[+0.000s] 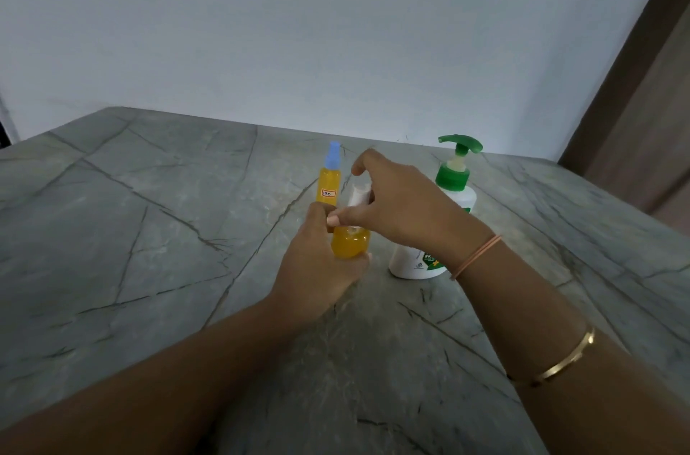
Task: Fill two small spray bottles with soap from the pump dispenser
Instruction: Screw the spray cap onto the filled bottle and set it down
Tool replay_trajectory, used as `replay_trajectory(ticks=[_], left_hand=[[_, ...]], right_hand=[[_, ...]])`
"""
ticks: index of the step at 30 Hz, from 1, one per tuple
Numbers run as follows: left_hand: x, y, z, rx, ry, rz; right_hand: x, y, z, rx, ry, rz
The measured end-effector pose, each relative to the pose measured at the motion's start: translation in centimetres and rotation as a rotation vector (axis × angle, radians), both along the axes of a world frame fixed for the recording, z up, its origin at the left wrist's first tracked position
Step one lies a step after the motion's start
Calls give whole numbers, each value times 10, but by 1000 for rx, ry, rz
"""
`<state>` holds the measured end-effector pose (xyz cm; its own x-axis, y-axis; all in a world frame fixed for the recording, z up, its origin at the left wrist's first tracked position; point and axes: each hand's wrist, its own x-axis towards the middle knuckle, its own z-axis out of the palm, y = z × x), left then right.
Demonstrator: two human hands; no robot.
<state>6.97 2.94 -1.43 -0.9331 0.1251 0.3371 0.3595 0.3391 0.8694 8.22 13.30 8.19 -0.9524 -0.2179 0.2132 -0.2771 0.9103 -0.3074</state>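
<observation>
Above the middle of the grey veined table [149, 230], a small spray bottle [351, 242] of orange-yellow liquid is held upright by the left hand [317, 271], whose fingers are curled round its lower body. Its white spray top [360, 197] sits at the neck and is pinched by the right hand [395, 208], with the thumb pressed in from the near side and the fingers bent round the far side; the forefinger is raised and hooked above the top. Whether the top is fully seated cannot be told. Just behind and to the left, a second spray bottle [328, 186] with a blue top is stood on the table, filled with the same orange-yellow liquid and marked with a small label. The white pump dispenser [453, 178] with its green pump is stood to the right, partly hidden behind the right wrist. A thin band [474, 255] and a gold bangle [560, 365] are worn on the right arm. A pale wall [298, 25] is seen behind the table
</observation>
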Motion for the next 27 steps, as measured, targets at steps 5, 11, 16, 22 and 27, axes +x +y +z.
replay_trajectory(ticks=[5,11,16,22,27], left_hand=[[1,-1,0,23,-21,8],[2,-1,0,12,-19,5],[3,0,2,-94,-37,41],[2,-3,3,-102,16,-18],[-2,-9,6,-84,-12,-135]], right_hand=[[-1,2,7,16,-47,57],[0,0,0,-48,-19,7],[1,3,-6,-142,10,26],[5,-10,-33,-257,223,-35],[2,-7,-52,-520,50,-57]])
